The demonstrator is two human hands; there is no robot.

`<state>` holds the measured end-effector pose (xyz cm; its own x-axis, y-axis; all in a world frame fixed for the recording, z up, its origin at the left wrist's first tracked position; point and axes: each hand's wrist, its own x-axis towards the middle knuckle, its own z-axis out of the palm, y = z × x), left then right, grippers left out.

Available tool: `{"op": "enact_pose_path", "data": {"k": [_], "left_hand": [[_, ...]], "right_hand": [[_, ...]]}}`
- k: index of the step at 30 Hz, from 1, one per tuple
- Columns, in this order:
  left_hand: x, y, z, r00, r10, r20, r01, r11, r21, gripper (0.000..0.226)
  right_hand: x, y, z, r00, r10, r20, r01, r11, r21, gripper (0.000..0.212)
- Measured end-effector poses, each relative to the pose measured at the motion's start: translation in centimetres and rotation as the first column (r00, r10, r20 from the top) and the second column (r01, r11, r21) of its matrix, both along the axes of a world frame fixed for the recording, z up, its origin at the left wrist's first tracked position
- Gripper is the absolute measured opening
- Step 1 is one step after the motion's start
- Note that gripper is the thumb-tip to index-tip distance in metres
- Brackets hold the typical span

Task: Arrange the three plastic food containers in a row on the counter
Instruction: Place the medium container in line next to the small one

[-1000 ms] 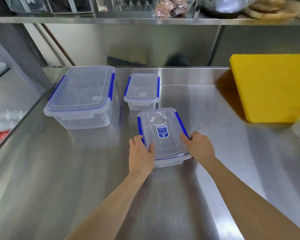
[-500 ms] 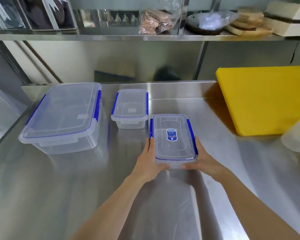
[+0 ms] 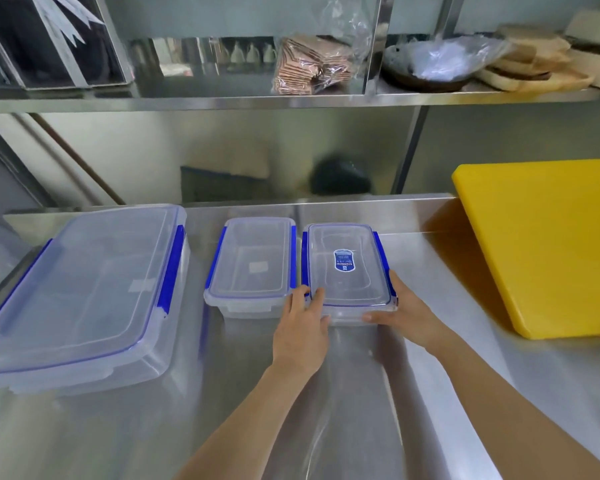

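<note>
Three clear plastic containers with blue lid clips stand on the steel counter (image 3: pixel 118 427). The large container (image 3: pixel 84 292) is at the left. A small container (image 3: pixel 252 268) sits in the middle. Right beside it is the labelled container (image 3: pixel 345 268), with a blue sticker on its lid. My left hand (image 3: pixel 302 327) grips its near left corner, between the two small containers. My right hand (image 3: pixel 406 313) holds its near right corner, thumb under the front edge.
A thick yellow cutting board (image 3: pixel 548 244) lies at the right, a gap away from the labelled container. A steel shelf (image 3: pixel 291 98) above holds bagged items, a bowl and wooden boards. The steel backsplash rises just behind the containers.
Both hands have pushed the labelled container away from me and up beside the small middle container. The other two containers have stayed put; the view has shifted.
</note>
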<state>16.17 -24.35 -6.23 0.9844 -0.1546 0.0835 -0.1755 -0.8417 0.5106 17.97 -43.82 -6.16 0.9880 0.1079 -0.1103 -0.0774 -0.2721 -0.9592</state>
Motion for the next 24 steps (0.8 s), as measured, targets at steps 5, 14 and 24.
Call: {"op": "enact_pose_path", "data": {"k": [5,14,24], "left_hand": [[2.0,-1.1,0.4,0.989,0.014,-0.150,-0.015,1.000,-0.006,0.061],[3.3,-2.5,1.8,0.931,0.199,-0.305,-0.343,0.759,-0.553,0.053],[3.8,-7.1,1.0,0.958,0.090,-0.271,-0.226,0.816,-0.531,0.039]], "right_hand": [[2.3,-0.1,-0.4,0.999,-0.024,0.034,0.022,0.999,0.042,0.077],[2.4,0.2,-0.4,0.994,-0.101,0.040,0.099,0.993,0.064,0.072],[1.5,-4.6,0.1,0.975,-0.222,0.028,0.219,0.972,0.090,0.055]]}}
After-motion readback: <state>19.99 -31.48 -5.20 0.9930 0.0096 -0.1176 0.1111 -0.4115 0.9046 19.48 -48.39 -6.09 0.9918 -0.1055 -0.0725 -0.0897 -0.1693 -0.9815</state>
